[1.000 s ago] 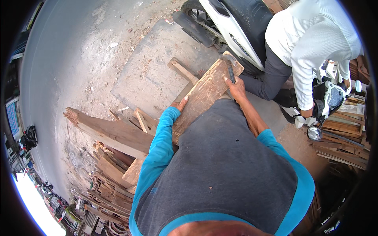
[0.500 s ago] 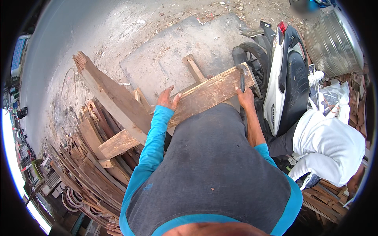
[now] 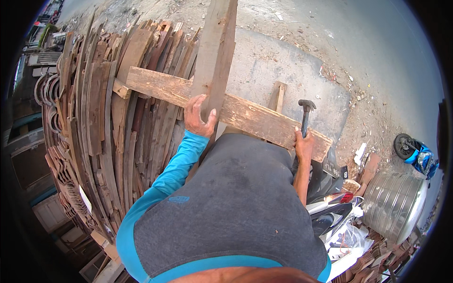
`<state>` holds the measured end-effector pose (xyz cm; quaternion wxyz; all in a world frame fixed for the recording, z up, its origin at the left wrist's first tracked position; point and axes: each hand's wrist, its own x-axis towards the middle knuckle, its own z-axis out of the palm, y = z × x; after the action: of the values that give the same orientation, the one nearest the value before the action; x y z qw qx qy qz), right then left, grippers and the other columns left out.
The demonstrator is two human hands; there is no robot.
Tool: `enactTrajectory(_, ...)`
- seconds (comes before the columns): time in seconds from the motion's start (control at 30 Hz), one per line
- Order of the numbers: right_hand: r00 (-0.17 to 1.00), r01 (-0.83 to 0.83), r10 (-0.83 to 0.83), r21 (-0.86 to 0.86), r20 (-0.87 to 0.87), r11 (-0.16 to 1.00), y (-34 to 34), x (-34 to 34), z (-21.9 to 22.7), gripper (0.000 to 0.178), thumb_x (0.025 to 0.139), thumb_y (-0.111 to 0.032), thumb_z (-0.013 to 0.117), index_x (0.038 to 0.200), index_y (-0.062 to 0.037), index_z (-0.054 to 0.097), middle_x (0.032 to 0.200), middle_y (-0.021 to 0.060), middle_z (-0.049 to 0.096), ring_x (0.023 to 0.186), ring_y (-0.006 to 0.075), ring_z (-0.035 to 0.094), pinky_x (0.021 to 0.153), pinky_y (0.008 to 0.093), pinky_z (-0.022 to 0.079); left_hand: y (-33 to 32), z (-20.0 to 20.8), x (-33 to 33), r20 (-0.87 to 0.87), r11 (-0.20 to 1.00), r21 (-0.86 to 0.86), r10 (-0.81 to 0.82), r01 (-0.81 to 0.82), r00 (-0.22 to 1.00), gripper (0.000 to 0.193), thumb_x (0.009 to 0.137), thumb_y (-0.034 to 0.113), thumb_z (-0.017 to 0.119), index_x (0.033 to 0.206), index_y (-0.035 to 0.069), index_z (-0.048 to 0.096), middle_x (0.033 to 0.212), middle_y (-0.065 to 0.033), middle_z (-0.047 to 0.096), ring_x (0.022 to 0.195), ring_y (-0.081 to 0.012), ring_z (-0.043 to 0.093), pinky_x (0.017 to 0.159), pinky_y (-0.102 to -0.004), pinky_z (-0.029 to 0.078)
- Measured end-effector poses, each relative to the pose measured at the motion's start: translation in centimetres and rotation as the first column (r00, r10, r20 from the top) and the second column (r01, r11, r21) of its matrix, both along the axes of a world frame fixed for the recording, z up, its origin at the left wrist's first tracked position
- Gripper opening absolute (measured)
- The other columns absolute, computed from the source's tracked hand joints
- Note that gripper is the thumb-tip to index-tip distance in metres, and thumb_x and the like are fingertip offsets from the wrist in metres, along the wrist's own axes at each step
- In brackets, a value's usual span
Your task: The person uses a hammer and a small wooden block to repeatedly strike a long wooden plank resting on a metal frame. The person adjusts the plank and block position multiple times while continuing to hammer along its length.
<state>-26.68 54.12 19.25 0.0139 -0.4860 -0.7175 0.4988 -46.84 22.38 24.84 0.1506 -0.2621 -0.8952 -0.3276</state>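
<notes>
A long worn plank [image 3: 255,120] lies across in front of my body, slanting down to the right. A thick weathered beam [image 3: 214,52] crosses it on the left and reaches away from me. My left hand [image 3: 199,118] is at this crossing, thumb and fingers spread, seemingly resting against the beam without wrapping round it. In my right hand [image 3: 304,144] is a claw hammer [image 3: 306,108], gripped by its dark handle with the head pointing up and away, over the plank's right part. A smaller wooden piece [image 3: 277,96] sticks out beyond the plank.
Old boards [image 3: 101,108] are stacked densely on the left, beside curved tiles [image 3: 71,184]. A flat grey sheet [image 3: 255,61] covers ground ahead. To the right are a parked motorbike [image 3: 330,207], a ribbed metal drum [image 3: 391,203] and a blue motorbike [image 3: 417,153] farther off.
My view has swung left, bringing the board stack further in. My left hand has shifted from the plank to the beam crossing. The hammer's head now points away, clear of the plank.
</notes>
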Motion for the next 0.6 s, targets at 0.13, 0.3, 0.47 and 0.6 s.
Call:
enactTrajectory(0.13, 0.974, -0.225, 0.225, -0.095, -0.008, 0.97, 0.1, -3.1, -0.1, 0.039, 0.093, -0.036, 0.072, 0.082, -0.0007, 0.058, 0.063, 0.0049, 0.056, 0.051, 0.0146, 0.056, 0.049, 0.0318, 0.047, -2.6, 0.2, 3.3, 0.043, 0.966, -0.035, 0.259, -0.258, 0.965, 0.069, 0.075, 0.013, 0.077, 0.139, 0.006, 0.051, 0.134, -0.0169, 0.056, 0.127, -0.0394, 0.05, 0.107, -0.0497, 0.04)
enactTrajectory(0.3, 0.847, -0.531, 0.52, -0.195, -0.109, 0.825, 0.1, -5.0, -1.0, 0.037, 0.094, -0.033, 0.071, 0.082, -0.0009, 0.057, 0.062, 0.0043, 0.054, 0.051, 0.0137, 0.055, 0.047, 0.0322, 0.046, -5.3, -0.6, 10.5, 0.173, 0.762, -0.256, 0.641, -0.594, 0.748, 0.091, 0.077, 0.032, 0.08, 0.153, 0.011, 0.036, 0.153, -0.0187, 0.04, 0.143, -0.0396, 0.034, 0.117, -0.0529, 0.029)
enactTrajectory(0.47, 0.656, -0.751, 0.737, -0.245, -0.163, 0.614, 0.2, -4.5, -1.5, 0.033, 0.096, -0.03, 0.068, 0.085, -0.0006, 0.057, 0.061, 0.0035, 0.052, 0.049, 0.0131, 0.051, 0.045, 0.0312, 0.043, -5.4, -2.7, 18.2, 0.269, 0.502, -0.397, 0.864, -0.769, 0.425, 0.096, 0.081, 0.048, 0.074, 0.158, 0.013, 0.028, 0.161, -0.018, 0.028, 0.149, -0.041, 0.022, 0.12, -0.0566, 0.021)
enactTrajectory(0.6, 0.512, -0.829, 0.854, -0.31, -0.089, 0.465, -0.1, -3.5, -3.2, 0.032, 0.097, -0.028, 0.067, 0.086, -0.0001, 0.057, 0.061, 0.0024, 0.051, 0.049, 0.0132, 0.05, 0.046, 0.0321, 0.042, -6.2, -3.1, 23.5, 0.306, 0.376, -0.397, 0.914, -0.837, 0.265, 0.091, 0.086, 0.057, 0.066, 0.158, 0.014, 0.03, 0.162, -0.0188, 0.026, 0.15, -0.0407, 0.019, 0.12, -0.0575, 0.018)
